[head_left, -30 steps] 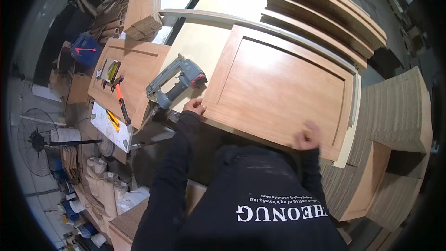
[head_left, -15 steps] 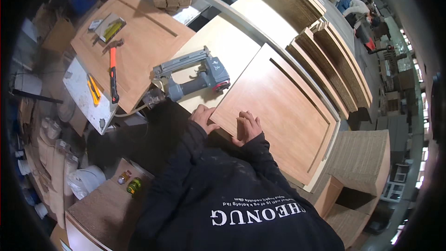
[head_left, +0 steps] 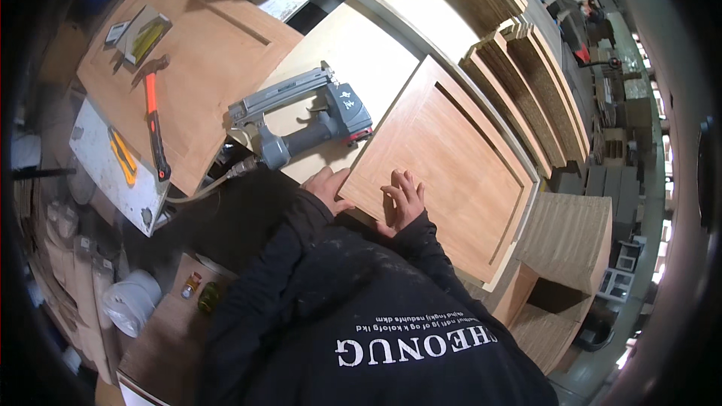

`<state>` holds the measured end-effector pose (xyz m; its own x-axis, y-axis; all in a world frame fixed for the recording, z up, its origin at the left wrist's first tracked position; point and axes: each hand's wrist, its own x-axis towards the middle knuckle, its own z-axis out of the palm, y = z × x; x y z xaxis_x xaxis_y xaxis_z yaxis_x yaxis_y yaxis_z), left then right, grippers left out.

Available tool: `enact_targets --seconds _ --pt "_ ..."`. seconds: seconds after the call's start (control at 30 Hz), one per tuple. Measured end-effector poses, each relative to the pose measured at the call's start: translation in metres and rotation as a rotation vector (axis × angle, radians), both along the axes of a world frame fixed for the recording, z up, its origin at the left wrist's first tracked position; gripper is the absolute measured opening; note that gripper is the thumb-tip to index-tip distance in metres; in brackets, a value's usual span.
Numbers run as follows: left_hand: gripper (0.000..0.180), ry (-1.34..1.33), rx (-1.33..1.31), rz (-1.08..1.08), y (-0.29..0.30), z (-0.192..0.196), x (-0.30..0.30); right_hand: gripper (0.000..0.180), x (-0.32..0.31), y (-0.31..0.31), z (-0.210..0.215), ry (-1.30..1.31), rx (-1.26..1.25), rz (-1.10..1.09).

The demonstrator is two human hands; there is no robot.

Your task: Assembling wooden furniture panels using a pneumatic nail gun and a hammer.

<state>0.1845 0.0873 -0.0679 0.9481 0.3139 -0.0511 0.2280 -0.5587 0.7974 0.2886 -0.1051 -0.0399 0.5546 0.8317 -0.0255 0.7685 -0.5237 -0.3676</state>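
A light wooden door panel (head_left: 444,173) with a dark groove lies on a pale board (head_left: 357,37) in front of me. My left hand (head_left: 328,188) grips its near-left corner, fingers along the left edge and thumb at the near edge. Beside it, my right hand (head_left: 404,201) holds the near edge, its bent fingers on the top face and the thumb low at the rim. The undersides of both grips are hidden. Just beyond my left hand, a grey nail gun (head_left: 308,116) with a hose rests on the pale board.
Left of the nail gun, another wooden panel (head_left: 195,60) carries a hammer (head_left: 155,120). A yellow utility knife (head_left: 122,156) lies on a white surface. Stacked boards (head_left: 519,90) stand beyond a long rail (head_left: 376,7). At right sits a wooden cabinet carcass (head_left: 564,240).
My view has shifted a little, so the bench and tools appear farther left. Both hands keep their places on the panel, which shows no clear movement on the board.
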Motion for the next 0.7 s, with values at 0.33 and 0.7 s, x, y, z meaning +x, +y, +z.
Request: enact_targets --seconds 0.33,0.7 --pt "0.067 0.239 0.572 0.113 0.070 0.057 0.060 0.063 0.001 0.003 0.012 0.129 0.045 -0.049" --pt "0.065 0.534 0.629 -0.045 0.074 0.063 0.048 0.059 0.009 -0.014 0.022 0.230 0.164 -0.174"
